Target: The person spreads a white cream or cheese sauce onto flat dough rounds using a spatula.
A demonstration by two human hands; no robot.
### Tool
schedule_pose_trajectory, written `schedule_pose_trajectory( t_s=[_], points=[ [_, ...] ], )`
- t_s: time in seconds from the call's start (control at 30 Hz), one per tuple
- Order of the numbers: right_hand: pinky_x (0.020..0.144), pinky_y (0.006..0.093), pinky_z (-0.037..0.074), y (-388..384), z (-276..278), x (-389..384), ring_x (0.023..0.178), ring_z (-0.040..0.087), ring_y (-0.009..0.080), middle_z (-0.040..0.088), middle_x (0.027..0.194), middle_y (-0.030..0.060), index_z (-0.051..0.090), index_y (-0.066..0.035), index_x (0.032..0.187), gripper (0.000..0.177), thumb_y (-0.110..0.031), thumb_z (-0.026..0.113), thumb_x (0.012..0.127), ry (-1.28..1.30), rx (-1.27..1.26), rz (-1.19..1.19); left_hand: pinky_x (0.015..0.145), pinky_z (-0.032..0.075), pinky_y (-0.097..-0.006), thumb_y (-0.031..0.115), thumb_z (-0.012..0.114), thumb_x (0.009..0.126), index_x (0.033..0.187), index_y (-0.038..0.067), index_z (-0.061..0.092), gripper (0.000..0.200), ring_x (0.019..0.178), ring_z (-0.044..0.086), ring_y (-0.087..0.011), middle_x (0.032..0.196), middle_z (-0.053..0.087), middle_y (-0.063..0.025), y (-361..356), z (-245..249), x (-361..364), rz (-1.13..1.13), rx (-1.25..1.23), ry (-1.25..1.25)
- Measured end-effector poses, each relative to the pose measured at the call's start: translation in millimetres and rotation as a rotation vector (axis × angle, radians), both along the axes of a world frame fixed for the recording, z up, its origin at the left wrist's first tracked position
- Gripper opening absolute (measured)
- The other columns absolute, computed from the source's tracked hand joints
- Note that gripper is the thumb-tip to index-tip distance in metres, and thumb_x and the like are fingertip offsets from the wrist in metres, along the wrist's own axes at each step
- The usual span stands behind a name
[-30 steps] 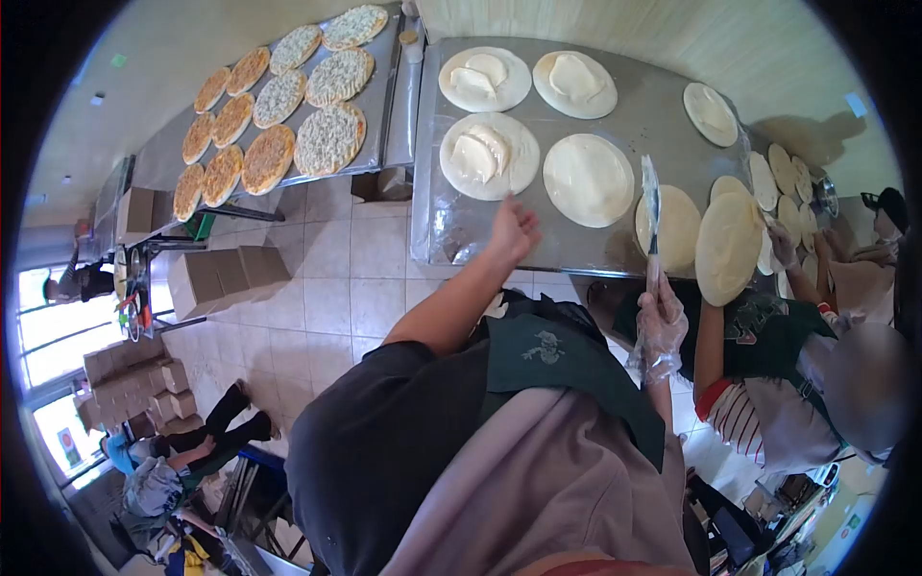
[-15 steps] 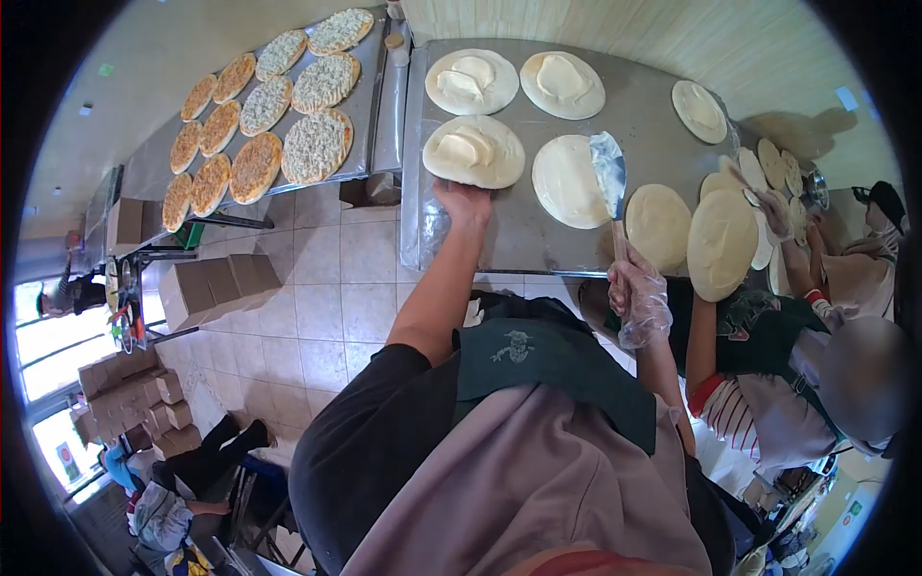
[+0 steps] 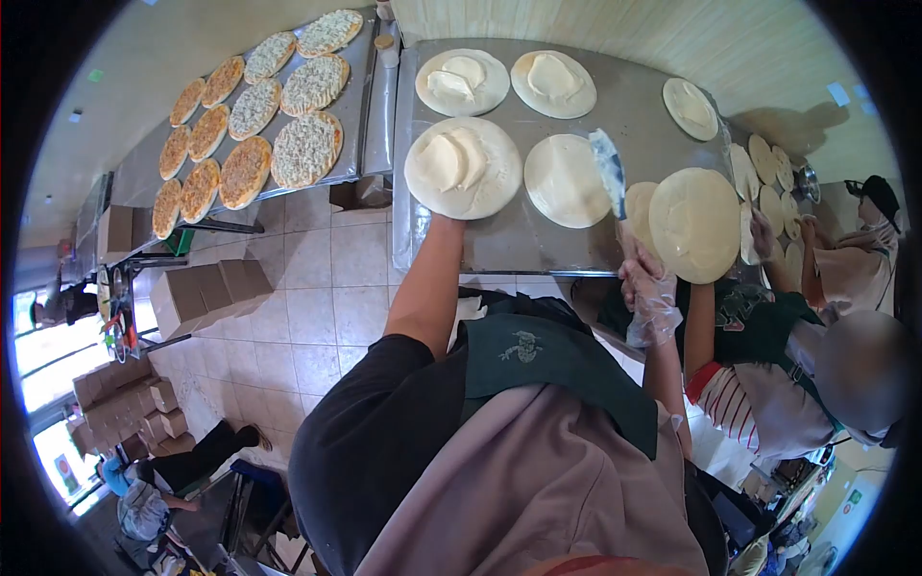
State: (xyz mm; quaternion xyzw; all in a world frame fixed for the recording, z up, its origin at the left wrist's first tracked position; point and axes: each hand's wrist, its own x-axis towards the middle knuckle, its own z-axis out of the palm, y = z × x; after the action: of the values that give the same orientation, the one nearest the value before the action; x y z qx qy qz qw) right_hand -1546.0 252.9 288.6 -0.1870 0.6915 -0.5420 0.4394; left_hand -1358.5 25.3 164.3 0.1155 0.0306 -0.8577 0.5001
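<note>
Dough round (image 3: 492,182) in my head view sat over the counter's (image 3: 519,245) front left, left hand (image 3: 447,224) beneath — finger spread hidden — and right hand (image 3: 651,291) wrapped round one spatula (image 3: 607,173). Supporting seemed the step, calling for a level hold. I counted three mounded rounds (image 3: 495,88), twelve topped pizzas (image 3: 306,149).

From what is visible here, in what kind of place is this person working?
Most likely a pizza or flatbread kitchen. Pale, dough-like rounds lie on a grey table, topped rounds lie on a second table, and the person's gloved right hand holds a smeared spatula.
</note>
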Motion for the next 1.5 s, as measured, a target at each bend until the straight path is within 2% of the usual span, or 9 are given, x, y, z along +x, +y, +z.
schedule_pose_trajectory(
  t_s=[0.23,0.4,0.83,0.93,1.0,1.1,1.27,1.33,1.5],
  points=[
    [0.069,0.0271,0.047,-53,-25,10,0.07,0.058,0.0176,0.065,0.089,0.0131,0.055,-0.008,0.124,0.036,-0.01,0.054,0.088,0.88,-0.21,0.406,0.098,0.04,-0.0522,0.048,0.038,0.091,0.126,0.012,0.047,0.052,0.115,0.051,-0.0307,0.125,0.053,-0.011,3,31,17,-0.121,-0.072,0.062],
    [0.074,0.0428,0.048,-86,-22,36,0.087,0.062,0.0373,0.063,0.095,0.0232,0.058,-0.012,0.119,0.035,-0.018,0.05,0.085,0.9,0.154,0.434,0.095,0.043,-0.0512,0.046,0.039,0.091,0.125,0.013,0.049,0.049,0.111,0.054,-0.0297,0.122,0.055,-0.0108,21,52,7,-0.183,-0.086,0.099],
    [0.06,0.0388,0.048,-85,24,74,0.067,0.062,0.0325,0.062,0.079,0.0211,0.061,-0.006,0.114,0.033,-0.01,0.055,0.081,0.979,-0.3,0.749,0.093,0.044,-0.0515,0.047,0.041,0.09,0.127,0.012,0.046,0.05,0.109,0.055,-0.0296,0.124,0.054,-0.0108,14,53,42,-0.087,-0.165,-0.168],
    [0.066,0.0333,0.049,-80,20,63,0.074,0.065,0.0248,0.065,0.093,0.0207,0.06,-0.006,0.117,0.036,-0.009,0.055,0.082,0.587,-0.468,0.817,0.094,0.044,-0.0518,0.047,0.04,0.09,0.127,0.012,0.047,0.051,0.111,0.054,-0.0303,0.125,0.054,-0.0118,21,74,52,-0.125,-0.183,-0.054],
    [0.075,0.0287,0.049,-76,39,50,0.086,0.065,0.0198,0.066,0.103,0.0177,0.059,-0.007,0.119,0.036,-0.008,0.053,0.083,0.199,-0.037,0.831,0.095,0.043,-0.0519,0.048,0.04,0.09,0.127,0.012,0.047,0.052,0.112,0.053,-0.0307,0.125,0.053,-0.012,20,59,55,-0.15,-0.199,0.061],
    [0.076,0.0278,0.049,-79,30,37,0.089,0.065,0.0196,0.065,0.107,0.0147,0.06,-0.01,0.118,0.034,-0.009,0.051,0.085,0.668,-0.331,0.635,0.096,0.042,-0.0519,0.047,0.04,0.09,0.126,0.012,0.047,0.051,0.113,0.053,-0.0311,0.125,0.053,-0.012,23,59,55,-0.168,-0.193,0.153],
    [0.067,0.0361,0.049,-60,20,55,0.078,0.065,0.0295,0.065,0.096,0.0193,0.062,-0.013,0.117,0.036,-0.01,0.052,0.083,0.782,0.017,0.526,0.095,0.043,-0.0511,0.046,0.041,0.09,0.124,0.012,0.049,0.049,0.112,0.053,-0.0306,0.124,0.054,-0.0111,29,81,43,-0.145,-0.136,0.079],
    [0.062,0.0327,0.046,-44,12,69,0.068,0.059,0.0182,0.062,0.079,0.0178,0.057,-0.006,0.12,0.037,-0.01,0.054,0.084,1.045,-0.124,0.643,0.094,0.044,-0.051,0.046,0.042,0.09,0.123,0.012,0.05,0.047,0.11,0.055,-0.0301,0.121,0.056,-0.0103,30,74,40,-0.113,-0.14,-0.009],
    [0.061,0.0397,0.047,-33,38,87,0.067,0.06,0.0354,0.061,0.077,0.0205,0.061,-0.003,0.112,0.033,-0.008,0.054,0.08,0.764,-0.241,0.654,0.09,0.047,-0.0507,0.046,0.043,0.09,0.12,0.012,0.05,0.046,0.105,0.058,-0.0294,0.116,0.058,-0.0094,28,77,32,-0.102,-0.094,-0.038]
  ],
)
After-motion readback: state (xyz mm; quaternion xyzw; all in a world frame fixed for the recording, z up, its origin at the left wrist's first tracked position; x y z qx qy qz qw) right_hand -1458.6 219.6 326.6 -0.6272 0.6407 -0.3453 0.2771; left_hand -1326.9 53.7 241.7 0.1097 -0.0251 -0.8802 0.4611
